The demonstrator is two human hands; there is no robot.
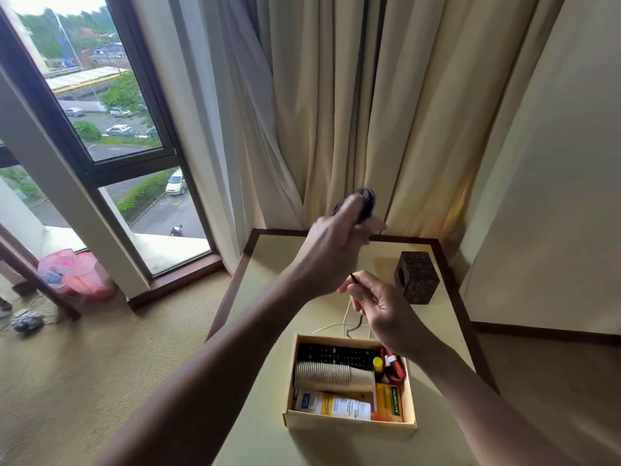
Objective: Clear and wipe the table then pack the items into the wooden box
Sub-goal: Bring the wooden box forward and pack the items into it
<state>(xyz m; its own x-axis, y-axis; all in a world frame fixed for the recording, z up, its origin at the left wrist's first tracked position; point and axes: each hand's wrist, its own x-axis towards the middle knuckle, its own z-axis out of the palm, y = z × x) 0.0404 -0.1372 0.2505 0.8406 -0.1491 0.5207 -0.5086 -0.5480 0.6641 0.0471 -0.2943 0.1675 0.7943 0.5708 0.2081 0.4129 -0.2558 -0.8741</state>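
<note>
left fingers [349, 205] around dark object [368, 196], right fingers [359, 295] in pinch on cord [357, 324], palmolive pack [389, 401] in box [349, 424]

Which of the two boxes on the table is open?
The pale wooden box in front: open-topped, full of items. The dark carved box behind it shows only a round hole.

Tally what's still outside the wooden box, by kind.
Cords: 2, the black cord pinched by the right hand and the white cord on the table
Carved dark box: 1
Dark object, blurred, gripped in the left hand: 1
Total: 4 (cannot tell whether the black cord joins the dark object)
</note>
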